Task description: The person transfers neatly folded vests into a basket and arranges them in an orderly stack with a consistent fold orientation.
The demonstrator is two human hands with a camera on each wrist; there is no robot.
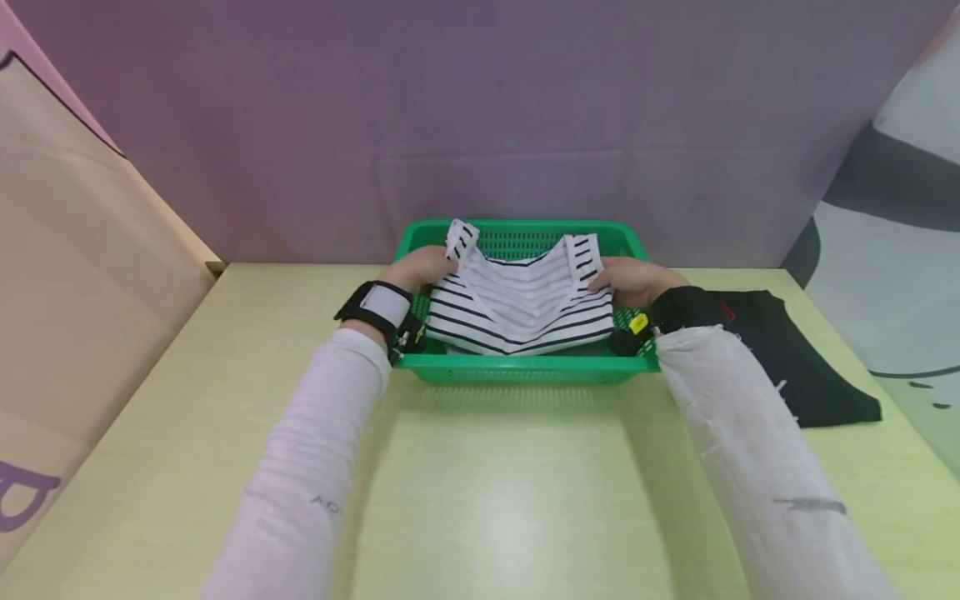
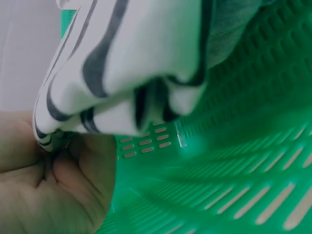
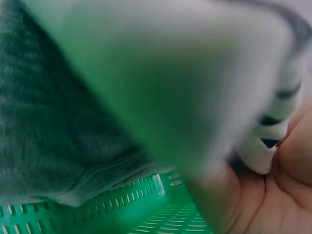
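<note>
A folded white garment with black stripes hangs just inside a green slotted plastic basket at the far middle of the table. My left hand grips its left edge and my right hand grips its right edge. From the left wrist, the striped cloth bunches above my palm, with the basket wall below. In the right wrist view the cloth fills the frame, blurred, with striped folds against my fingers.
A folded black garment lies on the pale yellow-green table right of the basket. A purple wall stands behind. A tan panel closes the left side and a grey-white panel the right.
</note>
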